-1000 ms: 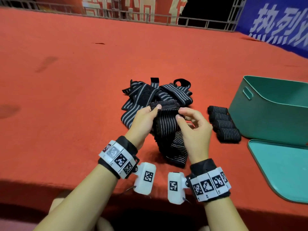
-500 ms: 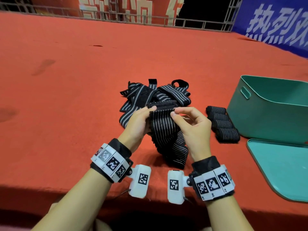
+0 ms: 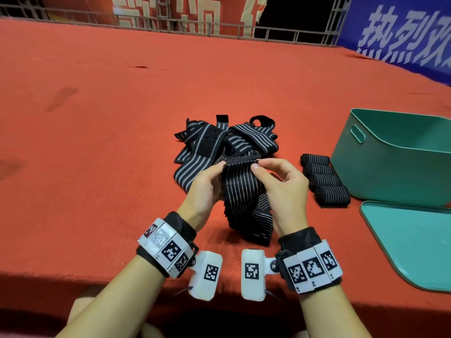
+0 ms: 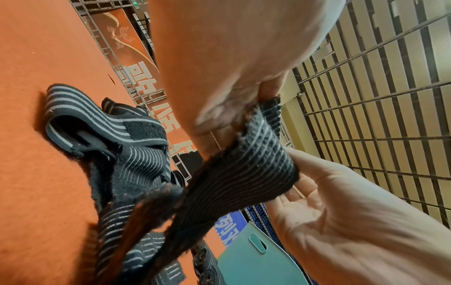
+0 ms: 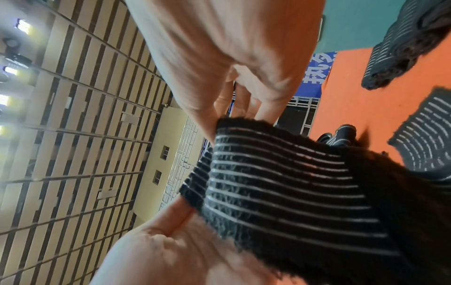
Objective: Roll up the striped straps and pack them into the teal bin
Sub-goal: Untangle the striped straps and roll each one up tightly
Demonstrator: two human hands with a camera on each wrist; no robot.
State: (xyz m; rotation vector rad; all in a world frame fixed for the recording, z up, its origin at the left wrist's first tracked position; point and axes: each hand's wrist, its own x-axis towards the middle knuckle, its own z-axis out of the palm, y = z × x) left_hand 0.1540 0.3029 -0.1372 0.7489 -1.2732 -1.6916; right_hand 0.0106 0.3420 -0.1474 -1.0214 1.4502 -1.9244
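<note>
The left hand (image 3: 205, 184) and the right hand (image 3: 283, 189) hold one striped strap (image 3: 240, 189) up over the red tabletop (image 3: 97, 142), near its front edge. Each hand pinches a top corner of the strap between thumb and fingers, the left on the left corner, the right on the right corner, so the top hem is stretched flat between them. The rest of the strap hangs down and folds onto the tabletop between the wrists. In the left wrist view the strap's end (image 4: 256, 154) is wrapped over the left fingers, and the right palm (image 4: 341, 221) shows beside it.

Just behind the hands lies a loose pile of straps (image 3: 219, 142), tangled together. Toward the right edge, four rolled straps (image 3: 324, 179) lie side by side in a row, touching the wall of the teal bin (image 3: 390, 167). The bin stands upright, and its lid (image 3: 415, 245) lies flat in front of it near the front right corner.
</note>
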